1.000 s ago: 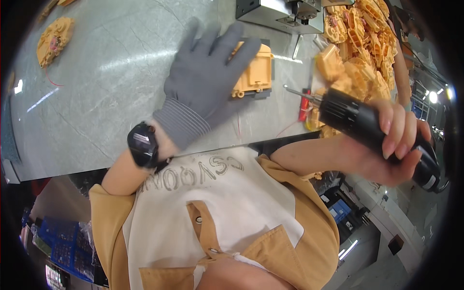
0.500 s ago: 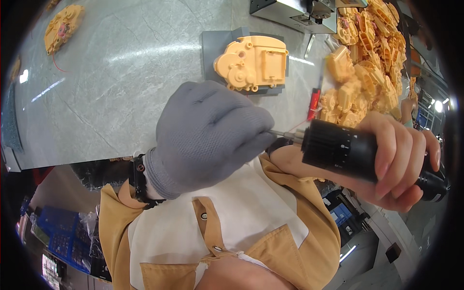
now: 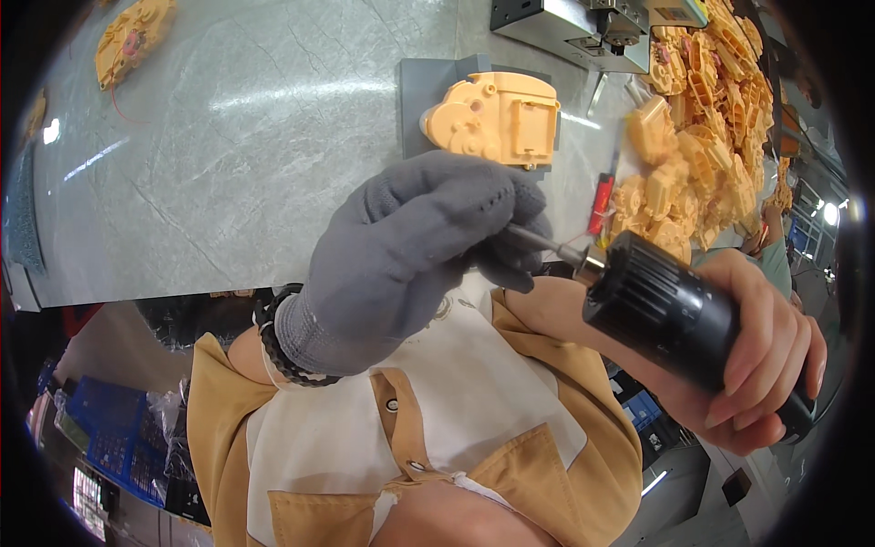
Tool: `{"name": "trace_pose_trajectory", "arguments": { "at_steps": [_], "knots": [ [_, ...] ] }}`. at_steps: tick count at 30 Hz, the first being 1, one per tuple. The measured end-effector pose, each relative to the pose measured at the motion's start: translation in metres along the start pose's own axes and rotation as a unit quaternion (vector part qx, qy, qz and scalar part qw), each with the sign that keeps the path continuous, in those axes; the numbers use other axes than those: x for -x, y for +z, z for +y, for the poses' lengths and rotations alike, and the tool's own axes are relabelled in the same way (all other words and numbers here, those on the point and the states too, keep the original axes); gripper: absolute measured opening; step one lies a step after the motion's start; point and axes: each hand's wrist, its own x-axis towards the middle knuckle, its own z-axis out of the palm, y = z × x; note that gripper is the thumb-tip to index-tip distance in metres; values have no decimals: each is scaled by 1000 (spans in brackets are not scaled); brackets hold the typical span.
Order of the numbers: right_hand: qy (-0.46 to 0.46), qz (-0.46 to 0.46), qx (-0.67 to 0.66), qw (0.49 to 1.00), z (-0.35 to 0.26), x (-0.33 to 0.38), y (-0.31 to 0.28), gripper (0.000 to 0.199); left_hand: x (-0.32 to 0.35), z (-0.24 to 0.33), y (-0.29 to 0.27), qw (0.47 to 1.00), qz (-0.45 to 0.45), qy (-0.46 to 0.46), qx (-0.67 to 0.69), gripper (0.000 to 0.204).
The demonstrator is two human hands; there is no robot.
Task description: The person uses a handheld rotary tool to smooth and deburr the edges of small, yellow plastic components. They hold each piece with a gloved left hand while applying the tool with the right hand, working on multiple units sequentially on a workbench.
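Grey marble table [image 3: 228, 155], bearing a yellow plastic housing [image 3: 497, 118] on a grey pad [image 3: 421, 77]. Black electric screwdriver [image 3: 679, 319], held near the chest, gripped in the closed bare right hand [image 3: 756, 365]. Gloved left hand [image 3: 419, 246], fingertips pinched around the screwdriver's bit [image 3: 542, 242].

The tip of the metal bit [image 3: 538, 242] of the black power screwdriver [image 3: 674, 319] disappears behind the gloved fingertips of the left hand [image 3: 410, 255], so whether anything small is pinched there cannot be told. The right hand [image 3: 756, 365] covers the rear of the screwdriver's barrel, and its far end fades into the dark rim. Beyond the screwdriver, the near edge of the yellow plastic housing [image 3: 497, 118] is hidden by the glove. Right of that housing, the heap of yellow parts [image 3: 702, 155] runs out of view at the rim, single pieces too jumbled to separate, and the grey machine [image 3: 565, 27] above is cut by the top edge
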Motion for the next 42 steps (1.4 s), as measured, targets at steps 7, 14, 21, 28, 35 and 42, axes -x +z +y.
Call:
{"name": "trace_pose_trajectory", "arguments": {
  "at_steps": [7, 14, 21, 28, 35, 42],
  "knots": [
    [-5, -4, 9, 1000, -2, -1, 1, 22, 0, -2, -3, 1000, -6, -12, 22, 33],
    [9, 0, 26, 1000, -1, 0, 3, 22, 1, -2, -7, 998, -13, -29, 45, 30],
    [5, -29, 105, 994, -4, 1, 5, 22, 0, -10, -13, 995, -11, -22, 93, 24],
    [7, -25, 73, 997, 15, 1, 6, 23, -1, -5, -12, 998, 15, -51, 44, 21],
    [30, -35, 90, 995, 15, -1, 6, 25, -2, -3, -14, 999, 16, -39, -5, 20],
    [25, -19, 103, 994, 17, 0, 5, 23, -6, -5, -25, 999, -26, -35, 22, 42]
  ]
}}
